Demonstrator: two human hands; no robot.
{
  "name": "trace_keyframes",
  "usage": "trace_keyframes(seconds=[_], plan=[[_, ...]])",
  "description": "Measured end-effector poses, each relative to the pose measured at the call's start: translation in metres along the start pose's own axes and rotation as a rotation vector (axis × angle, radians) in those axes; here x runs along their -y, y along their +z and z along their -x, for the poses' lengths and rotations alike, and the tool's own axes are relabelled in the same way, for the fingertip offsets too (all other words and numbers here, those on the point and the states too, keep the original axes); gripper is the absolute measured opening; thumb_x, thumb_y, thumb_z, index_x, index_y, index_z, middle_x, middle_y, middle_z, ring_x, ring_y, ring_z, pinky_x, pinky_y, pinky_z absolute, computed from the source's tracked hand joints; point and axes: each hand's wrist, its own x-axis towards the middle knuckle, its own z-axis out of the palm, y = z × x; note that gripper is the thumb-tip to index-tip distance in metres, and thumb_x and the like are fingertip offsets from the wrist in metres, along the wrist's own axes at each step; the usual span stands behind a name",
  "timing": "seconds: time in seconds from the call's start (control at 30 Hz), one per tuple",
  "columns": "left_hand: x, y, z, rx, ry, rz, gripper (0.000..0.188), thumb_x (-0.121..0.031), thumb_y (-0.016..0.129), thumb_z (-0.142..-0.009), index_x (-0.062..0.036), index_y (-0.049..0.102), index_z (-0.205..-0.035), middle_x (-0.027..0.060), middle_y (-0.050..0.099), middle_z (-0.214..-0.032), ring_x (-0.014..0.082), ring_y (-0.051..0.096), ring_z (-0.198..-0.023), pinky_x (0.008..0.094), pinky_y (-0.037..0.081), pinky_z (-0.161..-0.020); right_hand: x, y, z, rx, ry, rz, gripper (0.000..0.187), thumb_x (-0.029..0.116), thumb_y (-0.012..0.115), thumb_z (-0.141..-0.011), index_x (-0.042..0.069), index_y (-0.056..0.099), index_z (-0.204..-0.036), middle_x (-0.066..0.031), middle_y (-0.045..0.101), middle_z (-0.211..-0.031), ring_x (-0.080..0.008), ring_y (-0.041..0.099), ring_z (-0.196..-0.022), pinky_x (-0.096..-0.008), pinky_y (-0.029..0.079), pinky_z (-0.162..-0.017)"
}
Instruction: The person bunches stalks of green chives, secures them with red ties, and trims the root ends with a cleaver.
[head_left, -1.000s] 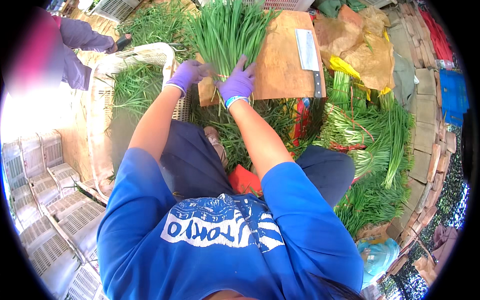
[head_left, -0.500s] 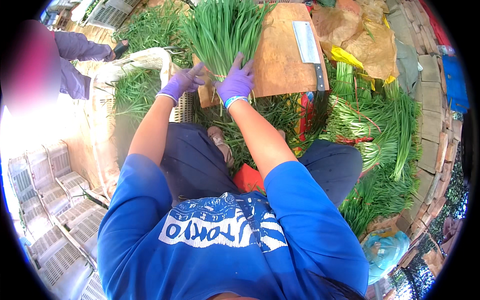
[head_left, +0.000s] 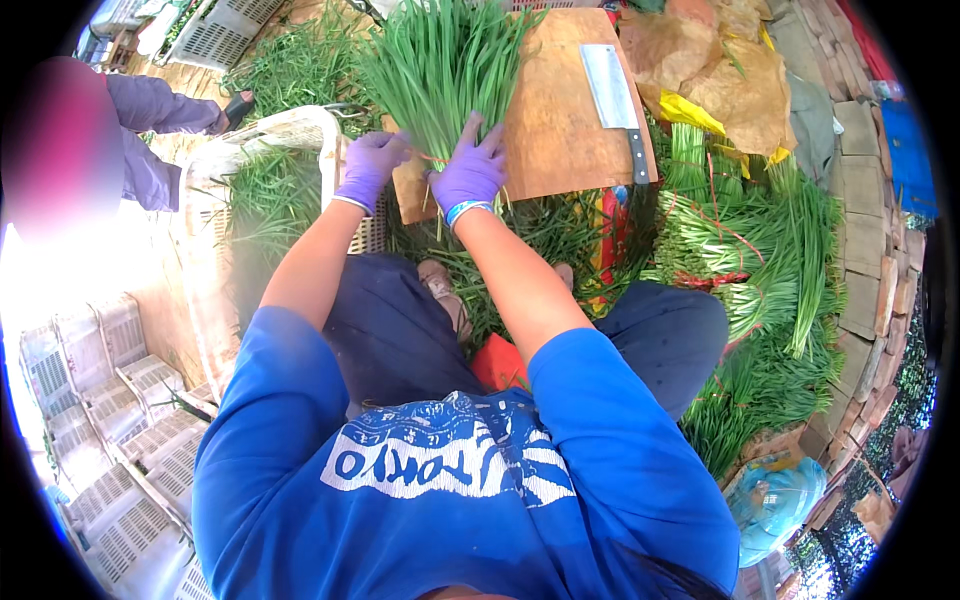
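Observation:
A large bunch of green chives (head_left: 445,75) lies on a wooden cutting board (head_left: 555,130), leaves pointing away from me and cut ends toward me. Around its lower part runs a thin red tie (head_left: 432,158). My right hand (head_left: 470,170), in a purple glove, grips the bunch near the cut ends, with its fingers across the top. Just left of the bunch, my gloved left hand (head_left: 370,168) is closed, its fingertips at the end of the red tie. A cleaver (head_left: 610,90) with a black handle rests along the board's right side.
A white plastic basket (head_left: 330,135) with loose leaves stands at left. Tied chive bunches (head_left: 740,240) are piled at right beside a low brick edge (head_left: 860,240). Crates (head_left: 130,420) stand at lower left. Another person's leg (head_left: 160,105) shows at upper left.
My left hand's fingers have drawn together beside the tie, and its wrist has shifted slightly right. My right hand stays on the bunch. The other person's foot has shifted a little.

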Motion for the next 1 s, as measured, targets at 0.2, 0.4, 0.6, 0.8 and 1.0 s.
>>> trace_keyframes(seconds=[0.2, 0.4, 0.6, 0.8, 1.0], plan=[[-0.017, 0.013, 0.01, -0.216, 0.298, -0.042, 0.03, -0.027, 0.06, -0.079, 0.0008, 0.062, -0.067, 0.0073, 0.056, -0.055, 0.0131, 0.051, -0.05, 0.0255, 0.039, -0.051, 0.008, 0.0, -0.001, 0.055, 0.052, 0.027, 0.097, 0.035, 0.075, -0.06, 0.015, 0.015, -0.133, -0.0232, 0.018, -0.135, -0.0395, 0.029, -0.119, -0.049, 0.039, -0.083], [-0.043, 0.009, 0.019, -0.217, 0.098, -0.028, 0.023, -0.021, 0.062, -0.08, 0.0018, 0.063, -0.077, 0.0035, 0.06, -0.062, 0.0066, 0.05, -0.056, 0.0199, 0.038, -0.053, 0.012, 0.0, 0.001, 0.075, 0.084, -0.01, 0.096, 0.032, 0.075, -0.061, 0.017, 0.014, -0.133, -0.0235, 0.016, -0.136, -0.0416, 0.027, -0.121, -0.0481, 0.041, -0.082], [-0.066, 0.038, 0.034, -0.078, 0.392, -0.224, 0.019, -0.016, 0.062, -0.08, 0.0026, 0.062, -0.076, 0.0042, 0.06, -0.064, 0.0068, 0.054, -0.055, 0.0197, 0.041, -0.051, 0.013, 0.012, 0.0, 0.035, 0.103, -0.004, 0.088, 0.029, 0.07, -0.066, 0.019, 0.017, -0.134, -0.0243, 0.017, -0.137, -0.0408, 0.031, -0.119, -0.0472, 0.039, -0.084], [-0.056, 0.035, 0.016, -0.102, 0.25, 0.021, 0.018, -0.016, 0.059, -0.083, 0.0024, 0.061, -0.081, 0.0051, 0.062, -0.07, 0.0081, 0.056, -0.058, 0.0194, 0.044, -0.055, 0.015, -0.001, 0.002, 0.103, 0.103, -0.091, 0.09, 0.034, 0.071, -0.064, 0.019, 0.018, -0.134, -0.0244, 0.016, -0.137, -0.0421, 0.031, -0.118, -0.0503, 0.035, -0.088], [-0.035, 0.006, 0.006, -0.144, -0.241, 0.047, 0.036, -0.021, 0.054, -0.085, 0.0029, 0.051, -0.112, 0.0168, 0.056, -0.101, 0.0192, 0.056, -0.088, 0.0225, 0.046, -0.066, -0.093, 0.036, -0.05, 0.041, 0.057, -1.354, 0.052, 0.031, 0.067, -0.072, 0.004, 0.049, -0.112, -0.0188, 0.055, -0.1, -0.0251, 0.053, -0.097, -0.0339, 0.043, -0.079]])
